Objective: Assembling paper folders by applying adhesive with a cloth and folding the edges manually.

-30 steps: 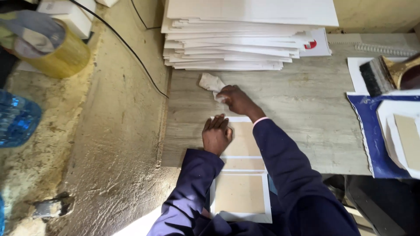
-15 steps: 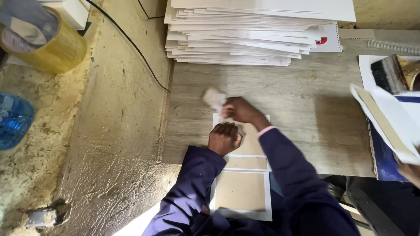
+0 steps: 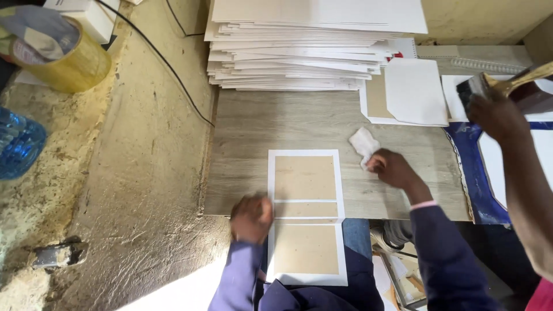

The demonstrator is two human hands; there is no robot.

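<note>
A white sheet with three brown board panels (image 3: 306, 213) lies on the grey wooden table (image 3: 253, 126), hanging over its near edge. My left hand (image 3: 252, 217) rests at the sheet's left edge, fingers curled, blurred. My right hand (image 3: 391, 168) is on the table to the right of the sheet and grips a crumpled white cloth (image 3: 364, 145). Both arms wear dark blue sleeves.
A tall stack of white boards (image 3: 299, 46) fills the table's back. Another person's hand (image 3: 496, 115) at the right holds a brush (image 3: 489, 86) over blue and white sheets (image 3: 478, 173). A yellow tape roll (image 3: 63, 52), blue bottle (image 3: 20, 144) and black cable (image 3: 167, 69) lie left.
My right hand has moved with the cloth off the sheet to its right. My left hand slid back to the sheet's left edge. Another person's hand with a brush has come in at the right.
</note>
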